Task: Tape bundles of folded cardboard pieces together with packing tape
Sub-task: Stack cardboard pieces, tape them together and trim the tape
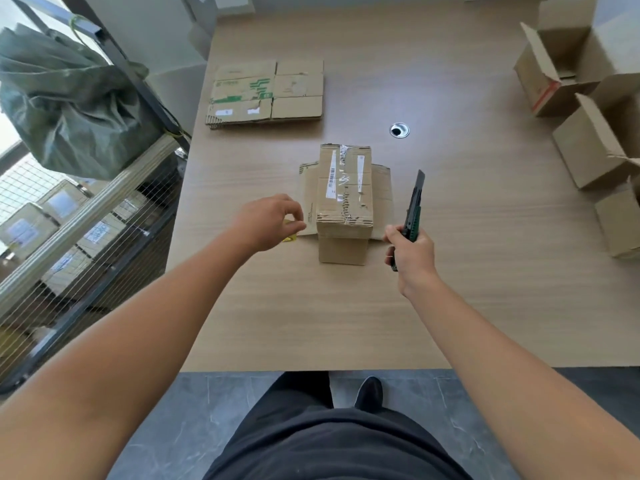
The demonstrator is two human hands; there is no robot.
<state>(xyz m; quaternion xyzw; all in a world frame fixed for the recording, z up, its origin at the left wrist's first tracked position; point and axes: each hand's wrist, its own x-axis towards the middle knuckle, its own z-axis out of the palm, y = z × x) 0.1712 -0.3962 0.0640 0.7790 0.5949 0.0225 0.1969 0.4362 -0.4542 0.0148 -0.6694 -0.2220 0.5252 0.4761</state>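
A small brown cardboard box (344, 202) with torn tape and white labels stands on a flattened cardboard sheet (382, 188) in the middle of the wooden table (467, 237). My right hand (410, 252) grips a green and black utility knife (414, 207), blade end pointing away, just right of the box. My left hand (268, 221) hovers left of the box with fingers loosely curled and pinched; a yellow scrap (289, 232) shows beneath it. A stack of flattened cardboard pieces (266, 93) lies at the table's far left.
Several open cardboard boxes (588, 98) crowd the table's right side. A round cable hole (399, 130) sits beyond the box. A wire cage cart (86, 220) with a green sack (69, 105) stands left of the table.
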